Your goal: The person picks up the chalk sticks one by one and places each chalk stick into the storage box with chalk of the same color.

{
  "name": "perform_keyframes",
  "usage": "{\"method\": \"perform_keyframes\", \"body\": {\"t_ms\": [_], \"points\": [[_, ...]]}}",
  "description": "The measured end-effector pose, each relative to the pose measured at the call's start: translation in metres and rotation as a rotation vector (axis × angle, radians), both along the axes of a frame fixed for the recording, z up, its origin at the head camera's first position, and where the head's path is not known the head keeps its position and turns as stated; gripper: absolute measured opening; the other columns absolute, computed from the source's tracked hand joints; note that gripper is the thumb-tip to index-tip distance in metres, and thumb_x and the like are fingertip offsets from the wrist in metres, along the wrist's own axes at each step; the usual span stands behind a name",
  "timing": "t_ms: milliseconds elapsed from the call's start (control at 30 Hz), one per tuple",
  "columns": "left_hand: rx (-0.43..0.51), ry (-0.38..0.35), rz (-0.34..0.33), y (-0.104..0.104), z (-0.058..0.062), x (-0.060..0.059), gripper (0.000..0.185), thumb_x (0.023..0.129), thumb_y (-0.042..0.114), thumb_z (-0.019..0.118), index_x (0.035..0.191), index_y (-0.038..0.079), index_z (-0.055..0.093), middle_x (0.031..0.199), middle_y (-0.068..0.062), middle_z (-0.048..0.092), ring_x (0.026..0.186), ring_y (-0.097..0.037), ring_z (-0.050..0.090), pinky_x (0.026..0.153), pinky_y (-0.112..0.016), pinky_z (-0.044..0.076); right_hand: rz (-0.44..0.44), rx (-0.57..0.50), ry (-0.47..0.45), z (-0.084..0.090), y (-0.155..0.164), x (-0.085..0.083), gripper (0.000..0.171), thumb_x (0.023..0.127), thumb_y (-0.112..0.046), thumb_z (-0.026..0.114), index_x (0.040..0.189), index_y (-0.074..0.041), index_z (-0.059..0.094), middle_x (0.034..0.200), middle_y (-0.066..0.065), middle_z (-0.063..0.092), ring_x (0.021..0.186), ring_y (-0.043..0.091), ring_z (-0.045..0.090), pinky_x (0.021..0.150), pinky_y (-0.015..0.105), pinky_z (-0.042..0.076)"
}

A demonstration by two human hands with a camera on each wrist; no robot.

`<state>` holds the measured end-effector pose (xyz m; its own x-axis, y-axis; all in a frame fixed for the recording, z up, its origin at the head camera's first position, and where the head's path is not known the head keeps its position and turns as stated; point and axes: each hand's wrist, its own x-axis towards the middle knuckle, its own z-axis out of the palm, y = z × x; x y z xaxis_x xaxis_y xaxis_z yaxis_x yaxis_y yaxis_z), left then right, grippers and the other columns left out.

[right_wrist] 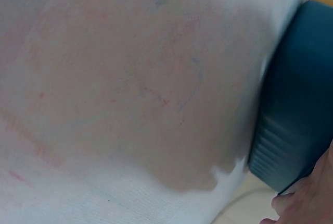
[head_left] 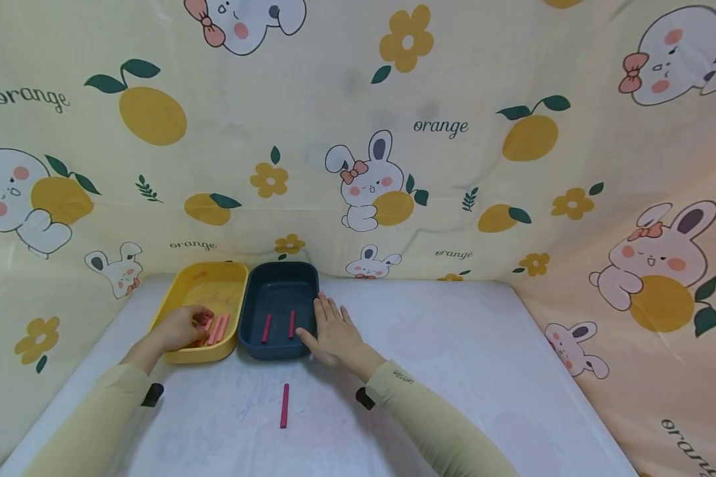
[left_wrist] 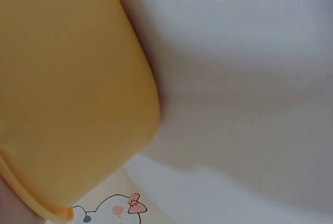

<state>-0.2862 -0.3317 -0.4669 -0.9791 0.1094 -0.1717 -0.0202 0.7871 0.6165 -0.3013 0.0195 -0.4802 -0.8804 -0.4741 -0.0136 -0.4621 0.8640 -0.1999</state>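
My left hand (head_left: 181, 328) reaches over the left side of the yellow tray (head_left: 205, 271), its curled fingers at a pink stick among several light pink sticks (head_left: 221, 328). The fingertips partly cover these sticks. My right hand (head_left: 336, 336) rests along the right rim of the dark blue tray (head_left: 280, 275), fingers straight and spread, the thumb over the near right edge. Two crimson sticks (head_left: 266, 328) lie apart inside the blue tray. A longer-looking crimson stick (head_left: 284, 406) lies on the table in front of the trays.
Both trays stand side by side at the back of the white table (head_left: 441, 391), before a patterned cloth (head_left: 447, 179) with rabbits and oranges. Faint coloured marks spot the table in the right wrist view. The yellow tray's outer wall (left_wrist: 78, 88) fills much of the left wrist view.
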Motion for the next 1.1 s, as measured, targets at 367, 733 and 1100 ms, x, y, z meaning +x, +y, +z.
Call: {"method": "perform_keyframes", "body": {"t_ms": [367,733,1100], "points": [[-0.007,0.016,0.008,0.0,0.001,0.001,0.039,0.091,-0.004,0.066,0.129,-0.012,0.059,0.113,-0.024,0.062,0.098,-0.033,0.057,0.088,-0.044,0.055,0.003,0.002,0.003,0.001,-0.001,0.0,0.086,0.106,-0.066,0.026,0.166,-0.005,0.012,0.175,0.009,0.006,0.16,0.027,0.012,0.128,0.048,0.013],[-0.008,0.076,0.015,-0.001,-0.004,0.0,0.039,0.097,0.003,0.066,0.133,-0.01,0.059,0.124,-0.029,0.06,0.107,-0.04,0.06,0.093,-0.05,0.056,-0.003,0.003,-0.002,-0.001,-0.001,0.0,0.087,0.106,-0.066,0.026,0.166,-0.005,0.013,0.175,0.009,0.007,0.16,0.028,0.013,0.127,0.049,0.013],[0.016,0.166,0.06,0.016,0.008,0.017,0.038,0.1,0.008,0.064,0.135,-0.006,0.06,0.128,-0.028,0.057,0.107,-0.038,0.057,0.08,-0.037,0.057,-0.006,-0.018,-0.023,-0.003,-0.001,-0.003,0.088,0.105,-0.066,0.028,0.166,-0.005,0.012,0.175,0.01,0.007,0.16,0.028,0.013,0.128,0.05,0.011]]}}
